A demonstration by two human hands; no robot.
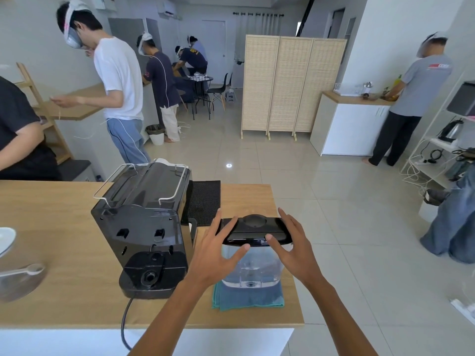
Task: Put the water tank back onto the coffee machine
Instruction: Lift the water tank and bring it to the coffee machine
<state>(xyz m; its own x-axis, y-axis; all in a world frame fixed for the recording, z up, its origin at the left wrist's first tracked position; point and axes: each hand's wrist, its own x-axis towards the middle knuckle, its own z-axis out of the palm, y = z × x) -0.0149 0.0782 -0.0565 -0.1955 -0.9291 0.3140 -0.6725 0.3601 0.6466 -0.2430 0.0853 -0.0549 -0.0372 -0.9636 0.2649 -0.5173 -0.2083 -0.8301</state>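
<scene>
A clear water tank (253,268) with a black lid (254,228) stands upright on a folded blue cloth (248,299) near the counter's right end. The black coffee machine (144,227) stands just left of it, its back with the empty tank seat (151,276) facing me. My left hand (218,250) hovers at the tank's left side, fingers spread, fingertips by the lid. My right hand (293,242) hovers at the right side with fingers spread over the lid's edge. Neither hand grips the tank.
The wooden counter (64,253) also holds a black drip mat (204,201) behind the tank, and a white dish (6,240) and a spoon (25,271) at the far left. The machine's power cord (126,322) hangs over the front edge. Several people work in the room beyond.
</scene>
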